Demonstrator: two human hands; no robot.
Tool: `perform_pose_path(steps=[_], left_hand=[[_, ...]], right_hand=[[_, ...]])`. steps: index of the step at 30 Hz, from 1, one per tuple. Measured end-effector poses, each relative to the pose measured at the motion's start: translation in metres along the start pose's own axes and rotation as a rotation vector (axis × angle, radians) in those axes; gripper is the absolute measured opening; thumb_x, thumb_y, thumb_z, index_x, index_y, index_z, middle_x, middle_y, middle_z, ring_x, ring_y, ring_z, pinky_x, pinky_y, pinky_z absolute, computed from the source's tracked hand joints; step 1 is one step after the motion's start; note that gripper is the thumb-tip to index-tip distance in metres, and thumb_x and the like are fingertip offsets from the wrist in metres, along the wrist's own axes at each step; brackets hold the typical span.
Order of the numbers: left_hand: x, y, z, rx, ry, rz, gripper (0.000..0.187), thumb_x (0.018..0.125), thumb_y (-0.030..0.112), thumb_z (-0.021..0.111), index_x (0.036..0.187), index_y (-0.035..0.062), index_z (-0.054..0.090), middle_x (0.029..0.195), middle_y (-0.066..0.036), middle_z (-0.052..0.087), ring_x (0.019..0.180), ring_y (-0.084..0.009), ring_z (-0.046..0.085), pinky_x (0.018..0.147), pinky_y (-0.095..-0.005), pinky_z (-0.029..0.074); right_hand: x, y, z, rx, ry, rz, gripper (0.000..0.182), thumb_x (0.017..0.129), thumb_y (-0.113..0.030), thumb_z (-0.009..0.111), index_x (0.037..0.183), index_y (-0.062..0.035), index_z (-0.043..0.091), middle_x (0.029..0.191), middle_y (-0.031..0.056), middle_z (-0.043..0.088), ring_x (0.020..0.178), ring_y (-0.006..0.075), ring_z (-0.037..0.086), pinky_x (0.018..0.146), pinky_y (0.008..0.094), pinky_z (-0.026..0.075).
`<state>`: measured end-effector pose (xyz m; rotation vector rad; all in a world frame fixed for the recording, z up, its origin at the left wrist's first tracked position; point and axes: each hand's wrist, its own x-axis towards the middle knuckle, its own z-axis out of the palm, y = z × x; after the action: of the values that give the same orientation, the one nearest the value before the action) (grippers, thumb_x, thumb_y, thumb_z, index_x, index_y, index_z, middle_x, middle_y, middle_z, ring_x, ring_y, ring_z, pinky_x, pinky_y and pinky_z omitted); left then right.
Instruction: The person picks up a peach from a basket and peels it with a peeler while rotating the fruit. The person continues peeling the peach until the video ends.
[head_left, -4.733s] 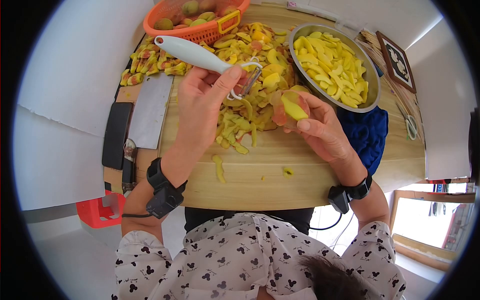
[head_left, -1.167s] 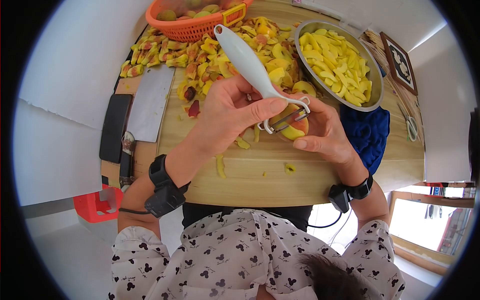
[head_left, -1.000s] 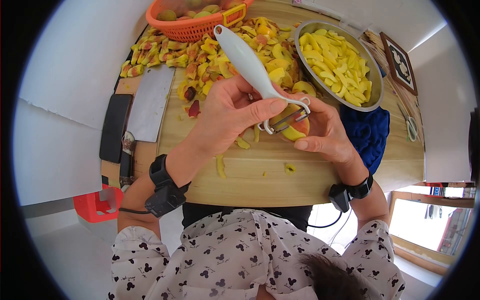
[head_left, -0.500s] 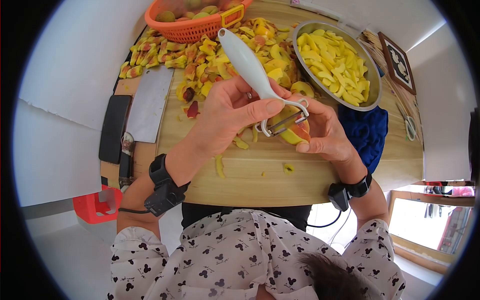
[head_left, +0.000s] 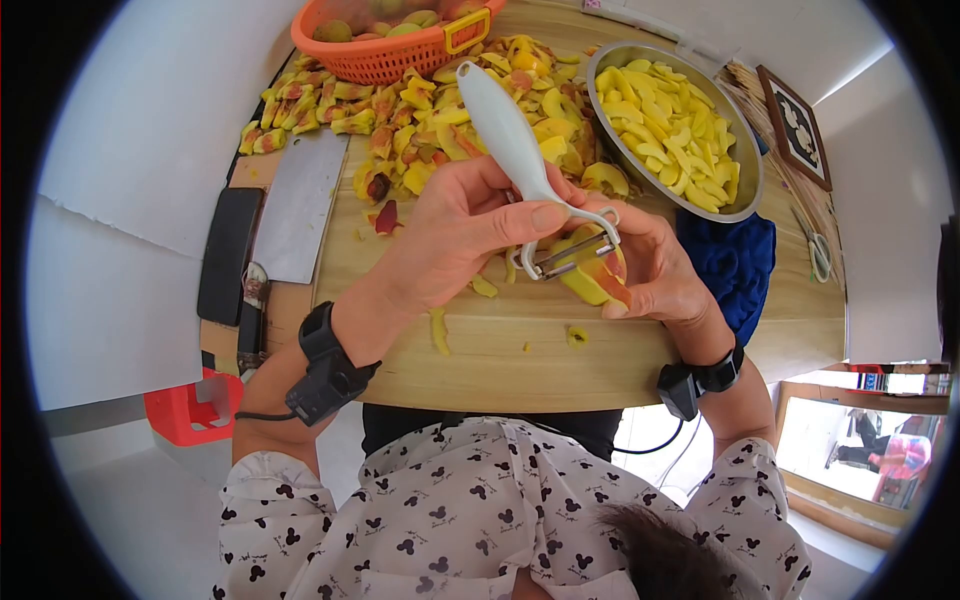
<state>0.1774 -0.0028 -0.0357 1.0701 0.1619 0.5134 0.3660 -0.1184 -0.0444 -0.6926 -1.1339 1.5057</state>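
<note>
My left hand [head_left: 470,225] is closed around a white peeler [head_left: 505,130], its handle pointing up and its twin metal blades low against the fruit. In the fingers of my right hand [head_left: 660,265] is a yellow peach [head_left: 588,285], with much of its flesh bare and a reddish strip of skin along its right side. The peeler's frame hides part of the peach. Just beyond both hands lies a wide heap of yellow and red peelings [head_left: 425,100]. A few scraps [head_left: 440,330] lie on the wooden table [head_left: 500,365] nearer to me.
An orange basket [head_left: 385,65] of unpeeled fruit stands at the back. To the right are a steel bowl [head_left: 752,180] of yellow slices, a blue cloth [head_left: 735,270] and scissors [head_left: 820,255]. On the left lie a cleaver [head_left: 300,200] and a flat black object [head_left: 230,255].
The peach has turned and shifted slightly right, with the reddish strip now reaching further down by my right thumb. The peeler has moved a little right with my left hand.
</note>
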Motion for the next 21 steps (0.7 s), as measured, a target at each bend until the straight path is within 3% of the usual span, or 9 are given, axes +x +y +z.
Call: perform_pose_path(steps=[5, 9, 11, 21], left_hand=[[0.0006, -0.0009, -0.0008, -0.054, -0.014, -0.027, 0.030, 0.083, 0.017, 0.067, 0.104, -0.0008, 0.057, 0.105, -0.010, 0.060, 0.097, -0.0157, 0.058, 0.086, -0.0290, 0.045], [0.0014, -0.0026, -0.0032, -0.117, -0.055, -0.031, 0.024, 0.086, 0.012, 0.065, 0.106, -0.0010, 0.058, 0.105, -0.010, 0.063, 0.095, -0.0120, 0.060, 0.084, -0.0255, 0.048], [0.0007, -0.0025, -0.0018, -0.072, -0.014, -0.049, 0.034, 0.082, 0.021, 0.068, 0.104, -0.0015, 0.057, 0.103, -0.010, 0.062, 0.097, -0.0156, 0.059, 0.086, -0.0286, 0.046], [0.0024, -0.0057, -0.0072, -0.116, 0.005, -0.073, 0.030, 0.084, 0.019, 0.066, 0.105, -0.0018, 0.058, 0.103, -0.010, 0.062, 0.094, -0.0152, 0.060, 0.086, -0.0280, 0.047]], right_hand=[[-0.0011, 0.0016, -0.0014, -0.005, -0.018, -0.022, 0.070, 0.065, 0.001, 0.077, 0.129, -0.0057, 0.050, 0.125, 0.0099, 0.052, 0.121, 0.0215, 0.044, 0.103, 0.0364, 0.033], [-0.0008, -0.0008, -0.0024, -0.034, -0.038, -0.018, 0.070, 0.064, 0.001, 0.078, 0.128, -0.0049, 0.050, 0.125, 0.0102, 0.052, 0.121, 0.0221, 0.044, 0.103, 0.0367, 0.033], [-0.0021, -0.0017, -0.0033, 0.015, -0.062, 0.026, 0.071, 0.063, 0.001, 0.078, 0.128, -0.0042, 0.051, 0.126, 0.0111, 0.052, 0.121, 0.0229, 0.044, 0.104, 0.0374, 0.032], [-0.0020, -0.0032, -0.0002, 0.017, -0.082, 0.027, 0.074, 0.064, 0.004, 0.077, 0.132, -0.0033, 0.048, 0.133, 0.0144, 0.047, 0.125, 0.0252, 0.041, 0.108, 0.0394, 0.029]])
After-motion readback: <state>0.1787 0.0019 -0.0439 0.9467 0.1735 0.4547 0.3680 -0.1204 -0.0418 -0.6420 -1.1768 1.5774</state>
